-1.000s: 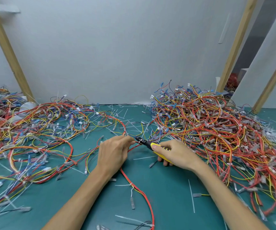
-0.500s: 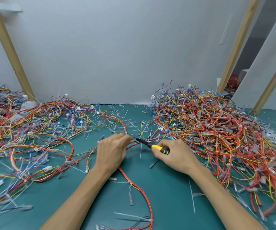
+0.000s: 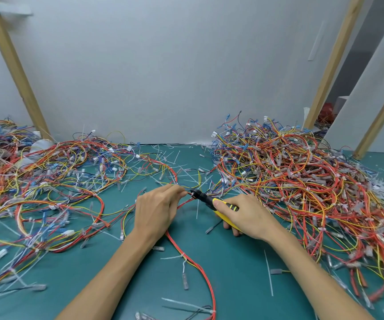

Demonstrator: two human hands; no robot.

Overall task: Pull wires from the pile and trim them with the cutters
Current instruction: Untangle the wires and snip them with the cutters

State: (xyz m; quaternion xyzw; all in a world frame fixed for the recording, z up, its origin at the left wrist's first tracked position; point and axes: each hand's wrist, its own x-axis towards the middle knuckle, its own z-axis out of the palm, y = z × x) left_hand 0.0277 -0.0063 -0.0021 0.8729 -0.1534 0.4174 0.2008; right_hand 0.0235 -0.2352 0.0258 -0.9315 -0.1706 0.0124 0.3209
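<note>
Legible text, labels, brands, numbers, signs: none can be read.

pale grey wall (image 3: pixel 186 65) straight beyond the left hand (image 3: pixel 156 211), teal tabletop (image 3: pixel 232 273) beneath it, slanted wooden post (image 3: pixel 15 72) far to its left, second wooden post (image 3: pixel 332 63) up beyond the right hand (image 3: pixel 248 215), white panel (image 3: pixel 368 100) and third post (image 3: pixel 380 120) further right, dark gap (image 3: pixel 361 42) between, soft even light
</note>
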